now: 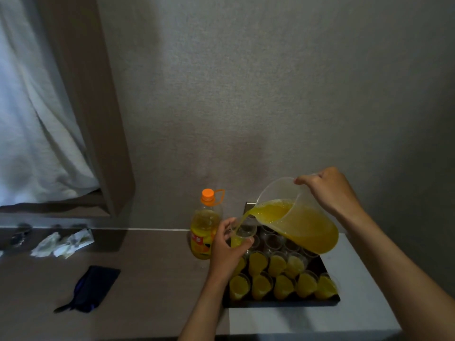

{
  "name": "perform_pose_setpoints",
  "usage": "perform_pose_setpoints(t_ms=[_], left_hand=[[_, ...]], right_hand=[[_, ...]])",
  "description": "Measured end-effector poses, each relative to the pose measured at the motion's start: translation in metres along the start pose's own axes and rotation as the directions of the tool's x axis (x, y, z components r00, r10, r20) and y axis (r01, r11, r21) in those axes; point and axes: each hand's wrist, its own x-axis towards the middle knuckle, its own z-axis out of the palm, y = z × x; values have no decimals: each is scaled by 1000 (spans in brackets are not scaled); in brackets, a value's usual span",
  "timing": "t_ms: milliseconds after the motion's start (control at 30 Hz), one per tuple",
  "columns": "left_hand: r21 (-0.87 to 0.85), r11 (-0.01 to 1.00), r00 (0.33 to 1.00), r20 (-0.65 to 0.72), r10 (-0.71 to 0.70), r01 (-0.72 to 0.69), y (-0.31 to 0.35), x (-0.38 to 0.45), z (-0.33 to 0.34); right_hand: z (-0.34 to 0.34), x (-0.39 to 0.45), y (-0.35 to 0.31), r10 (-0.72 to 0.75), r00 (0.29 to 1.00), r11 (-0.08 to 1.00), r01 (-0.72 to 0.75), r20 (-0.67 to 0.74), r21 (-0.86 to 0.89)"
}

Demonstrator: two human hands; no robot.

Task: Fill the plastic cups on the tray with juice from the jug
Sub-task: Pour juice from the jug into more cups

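Juice (pixel 242 219) streamed from the tilted jug (pixel 299 215), gripped by the right hand (pixel 327 190), into a clear cup (pixel 242 236) that the left hand's (pixel 227 247) curled fingers held above the tray (pixel 283 302).

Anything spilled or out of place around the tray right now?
No spill shows. The jug in the right hand pours cleanly into the cup held by the left hand. Only crumpled wrappers litter the counter, far left of the tray.
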Motion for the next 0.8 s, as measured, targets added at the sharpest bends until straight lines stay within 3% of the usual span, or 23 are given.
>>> perform_pose_setpoints(t_ms=[800], left_hand=[[-12, 1000, 999, -32, 12, -13, -22, 4, 1]], right_hand=[[-5, -1, -4, -18, 999, 1000, 17, -30, -1]])
